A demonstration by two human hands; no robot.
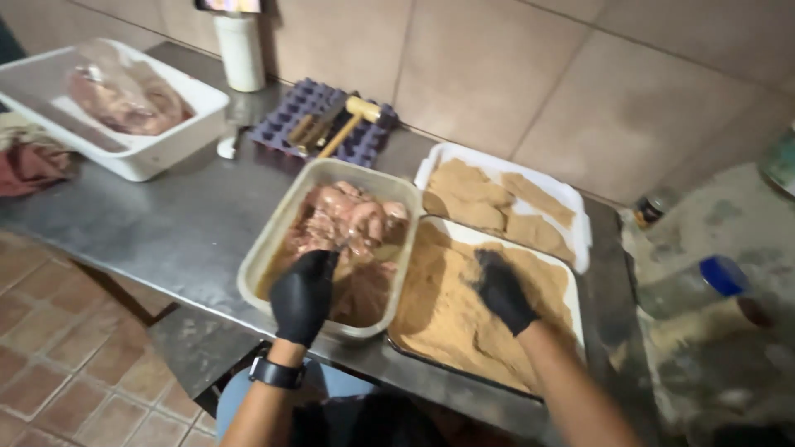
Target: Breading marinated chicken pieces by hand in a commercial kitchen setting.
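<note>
- At the far left of the steel counter (166,223), a white tub (157,153) holds pinkish raw meat under clear film; crumpled reddish cloth (29,161) lies just beside it.
- Behind, against the tiled wall, stands a white cylinder (240,50), and next to it a purple egg tray (364,145) carries a wooden mallet (352,120).
- The left hand (304,294), black-gloved with a dark watch (276,373) at the wrist, reaches into the beige tub (265,257) of wet meat pieces (348,223); its fingers are curled down among the pieces, though whether they grip one I cannot tell.
- The right hand (502,290), also black-gloved, rests in the breadcrumbs (447,323) of the wide tray (571,331), fingers loosely bent and dusted, holding nothing I can make out.
- The two hands are apart, one in each container.
- Behind that tray, a white tray (580,223) holds flat breaded cutlets (476,194).
- At far right, a blurred clear bottle with a blue cap (722,275) lies on a rough surface.
</note>
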